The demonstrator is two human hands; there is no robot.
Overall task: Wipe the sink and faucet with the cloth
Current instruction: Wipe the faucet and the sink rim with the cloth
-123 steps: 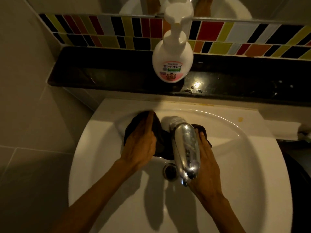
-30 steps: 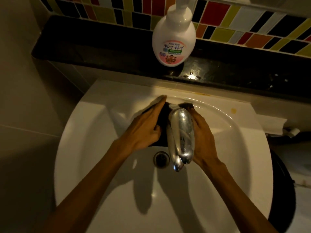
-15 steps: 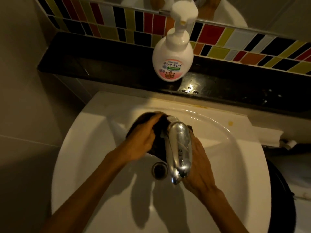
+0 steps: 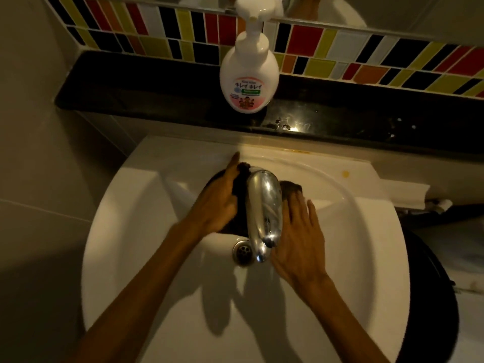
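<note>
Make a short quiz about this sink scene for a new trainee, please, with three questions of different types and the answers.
1. True or false: the soap dispenser stands on the black ledge behind the sink.
2. The dark cloth is: A) draped over the ledge, B) around the faucet base, C) covering the drain.
3. Which hand reaches farther back along the faucet?

Key: 1 true. 2 B. 3 The left hand; the right hand lies nearer the spout.
</note>
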